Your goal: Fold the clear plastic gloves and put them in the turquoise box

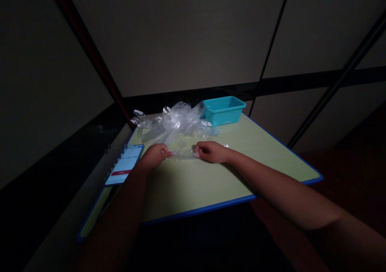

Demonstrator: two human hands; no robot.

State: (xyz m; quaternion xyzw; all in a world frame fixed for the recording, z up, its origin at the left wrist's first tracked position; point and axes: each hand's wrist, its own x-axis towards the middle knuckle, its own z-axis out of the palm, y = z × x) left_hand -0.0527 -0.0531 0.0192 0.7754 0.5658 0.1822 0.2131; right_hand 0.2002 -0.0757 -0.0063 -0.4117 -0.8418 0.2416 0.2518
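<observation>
Between my two hands, a thin clear plastic glove (184,155) stretches low over the table. My left hand (155,155) pinches its left end between thumb and fingers. The right end is gripped by the curled fingers of my right hand (212,152). Just beyond lies a loose, crumpled pile of clear plastic gloves (177,121), with finger-like tips sticking out. The held glove's exact outline is hard to make out in the dim light.
A turquoise plastic basket (226,114) stands at the back of the pale table (196,187), touching the pile. At the left edge a lit phone (125,165) shows a timer. The table has a blue rim, and dark panels rise behind it.
</observation>
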